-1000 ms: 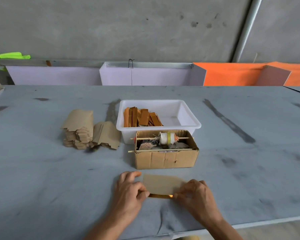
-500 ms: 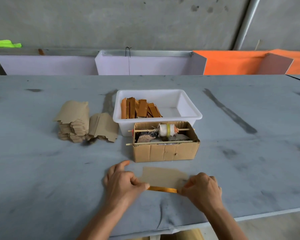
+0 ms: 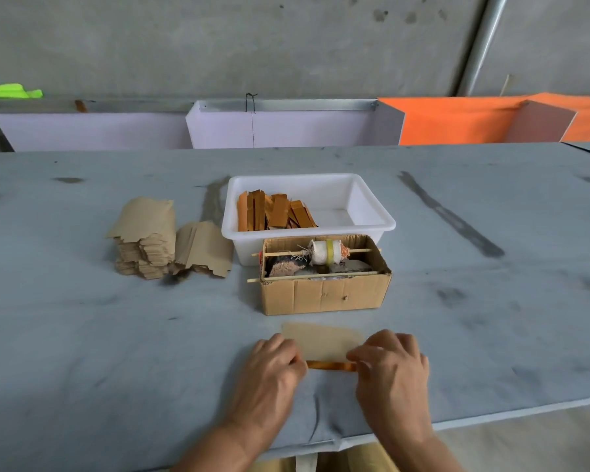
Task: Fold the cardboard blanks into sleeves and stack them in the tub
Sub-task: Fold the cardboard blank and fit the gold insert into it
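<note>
Both hands are at the near edge of the grey worktop (image 3: pixel 82 335), on a single cardboard blank (image 3: pixel 322 340) lying flat just in front of a brown carton (image 3: pixel 324 296). The left hand (image 3: pixel 271 366) has its fingers curled, pinching the left end of the blank's near flap, whose orange face is turned up. The right hand (image 3: pixel 390 364) pinches the right end of the same flap in like manner. The white tub (image 3: pixel 372 212) stands directly behind the carton, touching it, with folded orange sleeves (image 3: pixel 275 212) piled in its left half. A stack of unfolded blanks (image 3: pixel 147 236) sits left of the tub.
</note>
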Tool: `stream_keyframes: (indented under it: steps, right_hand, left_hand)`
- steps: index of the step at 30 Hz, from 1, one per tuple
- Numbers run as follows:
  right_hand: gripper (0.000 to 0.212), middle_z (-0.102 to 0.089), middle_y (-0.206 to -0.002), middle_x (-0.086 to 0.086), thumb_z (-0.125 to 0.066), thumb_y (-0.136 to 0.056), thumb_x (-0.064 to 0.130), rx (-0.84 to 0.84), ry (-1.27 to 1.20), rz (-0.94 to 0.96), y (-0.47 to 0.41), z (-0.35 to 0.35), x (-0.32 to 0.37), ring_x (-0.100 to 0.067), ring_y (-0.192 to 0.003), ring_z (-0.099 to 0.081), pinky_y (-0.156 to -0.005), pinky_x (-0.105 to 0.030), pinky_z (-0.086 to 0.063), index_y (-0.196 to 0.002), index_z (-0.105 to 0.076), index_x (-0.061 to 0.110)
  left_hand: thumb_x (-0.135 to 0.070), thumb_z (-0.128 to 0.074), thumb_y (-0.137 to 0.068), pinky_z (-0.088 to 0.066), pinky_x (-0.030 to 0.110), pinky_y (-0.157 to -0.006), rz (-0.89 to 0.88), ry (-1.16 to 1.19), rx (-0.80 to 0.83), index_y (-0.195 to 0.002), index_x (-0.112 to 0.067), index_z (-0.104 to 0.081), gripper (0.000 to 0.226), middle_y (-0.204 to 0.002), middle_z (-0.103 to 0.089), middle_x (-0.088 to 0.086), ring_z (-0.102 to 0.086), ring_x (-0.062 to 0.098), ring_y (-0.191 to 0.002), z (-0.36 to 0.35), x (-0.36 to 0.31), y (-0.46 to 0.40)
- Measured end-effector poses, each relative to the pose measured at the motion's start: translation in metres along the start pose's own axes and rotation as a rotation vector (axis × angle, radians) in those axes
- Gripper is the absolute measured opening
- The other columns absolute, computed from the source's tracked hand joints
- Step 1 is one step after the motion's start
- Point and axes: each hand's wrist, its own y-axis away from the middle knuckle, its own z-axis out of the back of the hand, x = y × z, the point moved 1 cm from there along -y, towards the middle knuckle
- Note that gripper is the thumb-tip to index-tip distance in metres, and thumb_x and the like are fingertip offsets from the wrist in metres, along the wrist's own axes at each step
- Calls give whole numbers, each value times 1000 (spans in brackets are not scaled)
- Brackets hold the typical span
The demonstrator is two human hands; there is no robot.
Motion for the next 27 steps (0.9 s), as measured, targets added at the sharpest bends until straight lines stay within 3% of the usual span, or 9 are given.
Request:
stream_keyframes:
  steps: [2, 4, 8, 12, 16, 18, 21, 24, 27]
  right_hand:
    - [31, -63, -68, 7, -52, -56, 3, -87, -59, 205, 10, -3, 20, -23, -67, -59, -53, -29, -40, -60, -73, 25]
    - [25, -61, -63, 8, -47, -56, 12, -36, -84, 319, 17, -9, 31, -18, -57, -59, -49, -20, -40, -56, -69, 24]
    - [16, -63, -65, 6, -59, -44, 9, 61, -96, 262, 19, -18, 15, -14, -55, -61, -39, -14, -36, -54, -68, 19]
    - [25, -70, -84, 1, -55, -60, 8, 64, -67, 183, 23, -21, -9, -17, -72, -68, -48, -16, -48, -72, -75, 16]
    - [32, -69, -72, 5, -73, -40, -10, 101, -95, 135, 18, -10, -9, -14, -60, -67, -33, -13, -38, -58, -70, 16]
    - [32, -68, -73, 5, -73, -44, -15, 124, -125, 65, 9, -8, -7, -22, -61, -66, -39, -19, -42, -58, -69, 14]
    - [25, -69, -95, 3, -59, -75, -4, 120, -129, 18, -10, -8, -3, -25, -86, -63, -64, -32, -49, -86, -74, 12]
    - [28, -60, -117, 4, -59, -89, 22, 173, -60, 99, -33, -11, -2, -20, -109, -52, -85, -29, -44, -116, -64, 20]
    - [37, -52, -122, 1, -57, -91, 33, 329, 70, 91, -48, -16, -6, -21, -115, -47, -91, -30, -42, -126, -54, 22]
  left_hand:
    - [6, -80, -47, -39, 25, -52, 19, 26, 23, -51, -13, -60, 28, -62, -53, -2, -52, 16, -60, 0, -1, 3]
    - [3, -78, -51, -40, 26, -50, 45, 61, 38, -52, -13, -58, 26, -63, -53, -1, -54, 16, -59, 1, -3, 3]
    - [-2, -69, -65, -43, 26, -52, 95, 103, 54, -56, -16, -63, 18, -68, -54, -4, -58, 15, -63, 5, -2, 5]
    - [7, -81, -47, -43, 22, -53, 183, 129, 107, -60, -16, -69, 29, -69, -58, -6, -58, 12, -63, 6, 2, 11]
    - [5, -79, -40, -46, 23, -50, 238, 164, 183, -57, -16, -68, 30, -68, -59, -7, -60, 13, -60, 9, -3, 11]
    - [0, -75, -51, -48, 24, -51, 259, 187, 233, -65, -17, -69, 23, -73, -60, -7, -62, 14, -64, 12, -2, 9]
    - [-10, -51, -84, -47, 29, -75, 400, 191, 224, -96, -18, -67, 21, -96, -59, -5, -61, 17, -88, 14, 6, -1]
    - [-22, -53, -91, -41, 28, -83, 500, 200, 139, -106, -16, -63, 19, -106, -58, -2, -57, 18, -100, 8, 16, -19]
    - [-34, -48, -95, -38, 27, -90, 517, 160, 251, -120, -20, -55, 29, -118, -50, -3, -49, 16, -114, -6, 21, -33]
